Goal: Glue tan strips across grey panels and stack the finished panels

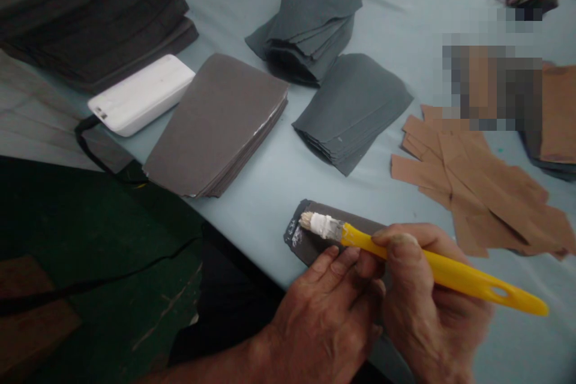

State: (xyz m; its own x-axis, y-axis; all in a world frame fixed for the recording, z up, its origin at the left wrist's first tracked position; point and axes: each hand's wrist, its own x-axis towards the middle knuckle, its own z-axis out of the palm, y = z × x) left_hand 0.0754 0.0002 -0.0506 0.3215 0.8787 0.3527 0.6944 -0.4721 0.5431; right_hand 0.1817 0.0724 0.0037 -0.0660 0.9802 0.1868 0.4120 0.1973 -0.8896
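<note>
A yellow-handled brush point(468, 276) is pinched in my right hand point(427, 300). Its pale bristles, with a white-coated band behind them, touch the far left end of a dark grey piece point(346, 214), where white smears show. My left hand point(328, 318) lies on that piece below the brush, fingers stretched out and pressing it to the table; its fingertips are partly hidden near my right hand. Just beyond, a stack of brown-grey pieces point(220, 126) rests at the table's edge.
Two grey-green stacks point(315, 12) point(353, 108) lie farther back. Tan strips point(490, 192) are heaped at the right. A white device point(141, 96) with a black strap and a dark pile point(90, 18) sit at the left. The light blue table point(252, 222) drops off at the lower left.
</note>
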